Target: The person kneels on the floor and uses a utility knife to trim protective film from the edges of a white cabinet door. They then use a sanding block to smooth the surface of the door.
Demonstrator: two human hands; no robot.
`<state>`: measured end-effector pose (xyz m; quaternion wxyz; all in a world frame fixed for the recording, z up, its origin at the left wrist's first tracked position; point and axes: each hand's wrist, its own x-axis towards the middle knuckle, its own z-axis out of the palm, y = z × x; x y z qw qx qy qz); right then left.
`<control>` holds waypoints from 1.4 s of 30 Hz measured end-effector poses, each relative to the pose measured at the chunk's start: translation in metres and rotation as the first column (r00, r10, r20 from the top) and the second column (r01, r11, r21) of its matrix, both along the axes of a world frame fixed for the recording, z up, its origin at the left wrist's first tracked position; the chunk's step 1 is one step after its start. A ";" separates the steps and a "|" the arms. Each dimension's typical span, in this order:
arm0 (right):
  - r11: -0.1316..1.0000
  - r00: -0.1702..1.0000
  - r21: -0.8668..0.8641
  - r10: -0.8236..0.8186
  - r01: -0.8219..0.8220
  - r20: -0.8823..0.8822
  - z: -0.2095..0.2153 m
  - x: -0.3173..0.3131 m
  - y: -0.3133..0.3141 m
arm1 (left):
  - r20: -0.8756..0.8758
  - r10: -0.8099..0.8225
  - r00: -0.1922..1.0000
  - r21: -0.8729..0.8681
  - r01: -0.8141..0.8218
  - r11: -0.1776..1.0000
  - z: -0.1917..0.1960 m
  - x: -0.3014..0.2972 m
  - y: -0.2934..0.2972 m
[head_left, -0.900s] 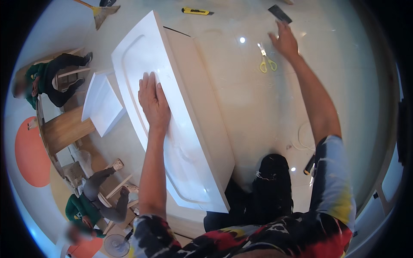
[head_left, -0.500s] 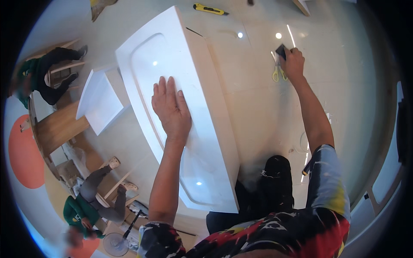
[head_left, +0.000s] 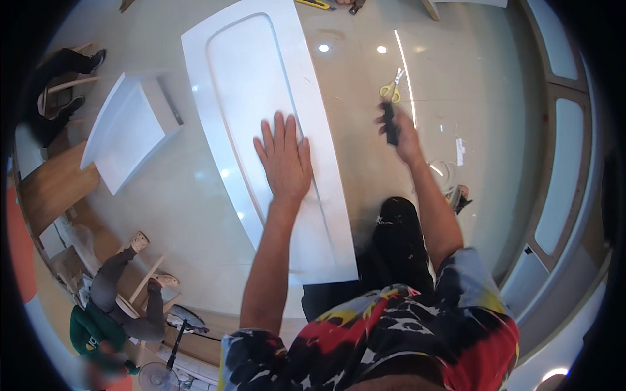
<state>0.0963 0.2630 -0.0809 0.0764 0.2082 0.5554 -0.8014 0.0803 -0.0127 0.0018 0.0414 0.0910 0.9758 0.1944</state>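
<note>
Panel [head_left: 251, 85] slants lengthwise away leftward under spread left hand [head_left: 287, 166]; right hand [head_left: 405, 135] grips black block [head_left: 390, 124].

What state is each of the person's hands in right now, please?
Left hand: open, fingers spread, resting on the white panel.
Right hand: closed, holding a small dark block.

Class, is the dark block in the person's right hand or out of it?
In: the right hand grips the dark block, fingertips visible on one side, the rest of the hand on the other.
</note>
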 end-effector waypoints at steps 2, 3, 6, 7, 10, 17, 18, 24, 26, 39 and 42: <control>1.000 0.999 0.016 0.024 -0.023 -0.031 0.046 0.034 -0.055 | 0.001 0.060 0.998 0.015 -0.060 0.998 -0.002 0.025 0.002; 0.986 0.998 0.166 0.016 -0.026 0.060 0.066 0.046 -0.084 | 0.019 0.067 0.998 0.030 -0.068 0.997 -0.001 0.031 0.002; 0.672 0.999 0.740 0.042 -0.030 0.003 0.085 0.082 -0.154 | 0.036 0.088 0.995 0.006 -0.089 0.996 -0.003 0.038 0.010; 0.626 0.996 0.776 0.073 -0.078 0.042 0.094 0.091 -0.162 | 0.032 0.105 0.994 -0.037 -0.104 0.994 -0.003 0.038 0.010; 0.566 0.981 0.801 0.138 -0.194 0.140 0.108 0.102 -0.173 | 0.020 0.125 0.992 -0.064 -0.123 0.990 -0.004 0.041 0.007; 0.498 0.965 0.860 0.262 -0.115 -0.023 0.078 -0.084 -0.148 | 0.085 0.067 0.994 -0.079 -0.060 0.995 -0.006 0.043 0.005; 0.531 0.956 0.836 0.292 -0.139 -0.027 0.070 -0.136 -0.133 | 0.085 0.055 0.995 -0.061 -0.050 0.997 -0.004 0.041 0.006; 0.415 0.944 0.901 0.329 -0.128 -0.017 0.070 -0.054 -0.153 | 0.180 0.094 0.979 -0.088 -0.079 0.993 -0.003 0.039 0.005; 0.445 0.936 0.850 0.322 -0.280 0.140 0.101 0.045 -0.171 | 0.152 0.093 0.984 -0.082 -0.081 0.993 -0.007 0.042 0.002; 0.526 0.945 0.813 0.316 -0.252 0.088 0.093 0.013 -0.161 | 0.162 0.049 0.986 -0.041 -0.043 0.998 -0.002 0.044 -0.001; 0.552 0.934 0.781 0.340 -0.291 0.108 0.097 0.018 -0.158 | 0.124 0.055 0.991 -0.050 -0.049 0.998 -0.009 0.049 -0.001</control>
